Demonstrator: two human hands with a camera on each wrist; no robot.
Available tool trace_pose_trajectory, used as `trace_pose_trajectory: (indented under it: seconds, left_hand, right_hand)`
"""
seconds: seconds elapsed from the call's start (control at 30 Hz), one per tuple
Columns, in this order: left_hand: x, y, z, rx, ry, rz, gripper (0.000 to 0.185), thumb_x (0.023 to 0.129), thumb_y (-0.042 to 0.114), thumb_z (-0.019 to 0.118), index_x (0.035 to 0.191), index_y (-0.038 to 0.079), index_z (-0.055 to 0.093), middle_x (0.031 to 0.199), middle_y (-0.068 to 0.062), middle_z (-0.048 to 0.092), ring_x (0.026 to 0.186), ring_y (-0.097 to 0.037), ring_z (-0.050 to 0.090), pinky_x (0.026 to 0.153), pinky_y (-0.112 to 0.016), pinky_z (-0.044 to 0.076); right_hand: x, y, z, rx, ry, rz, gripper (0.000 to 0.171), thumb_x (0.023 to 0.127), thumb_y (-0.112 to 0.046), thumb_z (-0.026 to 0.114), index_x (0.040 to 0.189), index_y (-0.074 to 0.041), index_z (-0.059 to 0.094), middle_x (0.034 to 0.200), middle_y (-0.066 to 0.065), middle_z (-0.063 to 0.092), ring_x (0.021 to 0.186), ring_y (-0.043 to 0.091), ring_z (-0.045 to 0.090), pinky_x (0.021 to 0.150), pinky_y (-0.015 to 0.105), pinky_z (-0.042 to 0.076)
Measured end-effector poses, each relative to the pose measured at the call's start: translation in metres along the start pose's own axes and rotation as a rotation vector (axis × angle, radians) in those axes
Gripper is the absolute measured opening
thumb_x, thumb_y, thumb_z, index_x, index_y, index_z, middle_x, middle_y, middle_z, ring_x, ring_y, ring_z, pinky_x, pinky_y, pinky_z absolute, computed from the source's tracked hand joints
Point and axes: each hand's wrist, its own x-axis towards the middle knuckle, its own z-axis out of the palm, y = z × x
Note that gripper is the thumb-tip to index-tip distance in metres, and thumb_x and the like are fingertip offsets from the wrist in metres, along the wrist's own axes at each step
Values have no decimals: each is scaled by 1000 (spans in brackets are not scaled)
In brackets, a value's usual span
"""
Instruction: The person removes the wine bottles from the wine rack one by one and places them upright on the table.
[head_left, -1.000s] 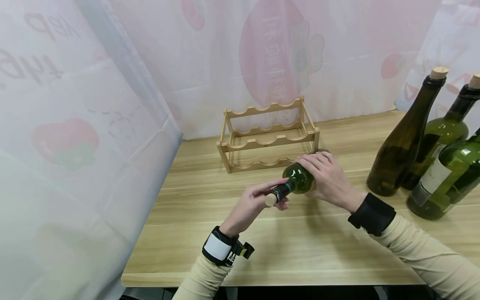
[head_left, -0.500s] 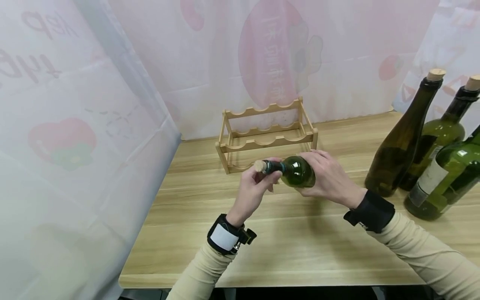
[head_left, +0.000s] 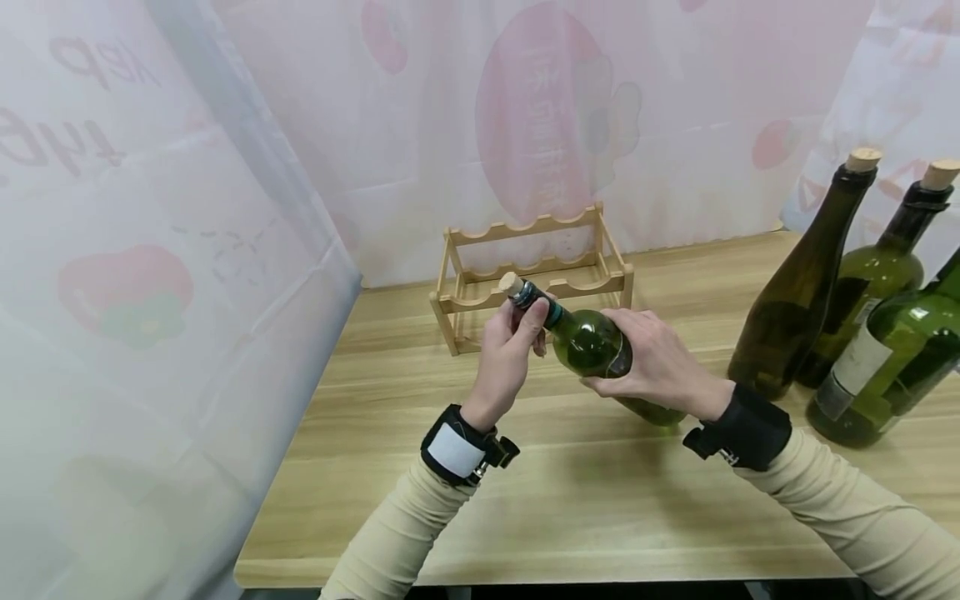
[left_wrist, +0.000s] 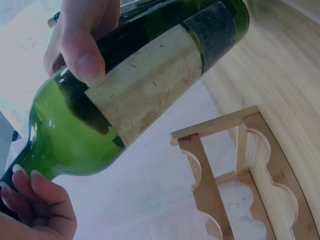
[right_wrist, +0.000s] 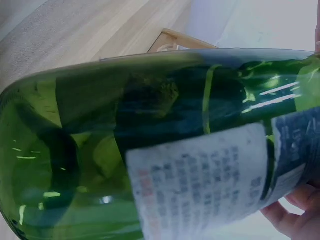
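A corked green wine bottle (head_left: 592, 343) is held tilted above the table, its neck pointing up and to the left. My left hand (head_left: 508, 348) grips the neck just below the cork (head_left: 511, 283). My right hand (head_left: 654, 360) wraps round the bottle's body. In the left wrist view the bottle (left_wrist: 140, 90) shows a pale label, with a thumb of the right hand (left_wrist: 80, 35) on the glass and left fingertips (left_wrist: 37, 200) at the neck. The right wrist view is filled by the bottle (right_wrist: 125, 145). A small wooden bottle rack (head_left: 525, 279) stands right behind the bottle.
Three more corked bottles stand at the table's right side: a tall dark one (head_left: 802, 283), a green one (head_left: 870, 275) behind it, and a labelled one (head_left: 885, 358) at the frame edge. Translucent printed curtains (head_left: 187, 250) close off the left and back. The wooden table (head_left: 570, 500) stretches toward me.
Both hands have raised the bottle off the table and swung its neck up and to the left, from lying nearly flat to tilted in front of the rack.
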Motion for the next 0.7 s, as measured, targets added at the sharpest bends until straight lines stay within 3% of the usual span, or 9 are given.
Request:
trace_pose_trajectory:
  seconds: [0.2, 0.47, 0.7]
  left_hand:
    - [6, 0, 4, -13, -19, -23, 42, 100, 32, 50, 115, -6, 57, 80, 2, 53, 61, -9, 49, 57, -19, 46]
    - [10, 3, 10, -25, -15, -73, 28, 102, 19, 48, 112, -6, 57, 75, -2, 51, 61, -12, 49, 57, -20, 46]
    - [12, 3, 16, -49, -25, -56, 27, 102, 18, 48, 113, -6, 56, 76, -8, 51, 60, -11, 48, 56, -20, 46]
  right_hand:
    - [-1, 1, -3, 11, -2, 17, 75, 58, -35, 87, 117, 0, 58, 102, 10, 67, 88, 21, 61, 82, 42, 45]
    - [-3, 5, -9, 8, -11, 25, 76, 57, -34, 87, 118, 1, 58, 101, 10, 68, 87, 21, 63, 85, 45, 45]
    - [-4, 8, -14, -6, -17, 35, 78, 57, -34, 88, 119, 2, 58, 101, 11, 68, 85, 21, 63, 86, 46, 45]
